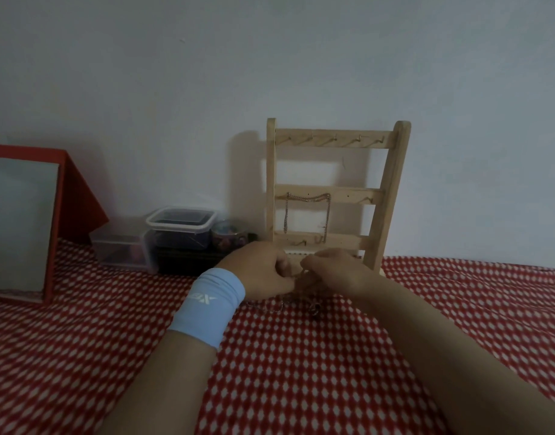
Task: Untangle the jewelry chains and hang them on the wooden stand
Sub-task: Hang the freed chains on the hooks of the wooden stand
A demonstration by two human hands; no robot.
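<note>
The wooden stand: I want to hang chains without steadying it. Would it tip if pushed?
Possibly. The wooden stand is tall, narrow and open-framed, so probably light. It seems to lean near the wall, which may stop backward tipping. The soft checked cloth beneath likely makes its footing less steady.

Wristband (207,309), light blue, on the left wrist: one white logo, seen upside down, with a large "X" legible; remaining characters too blurred to read. No other legible text or numbers.
</note>
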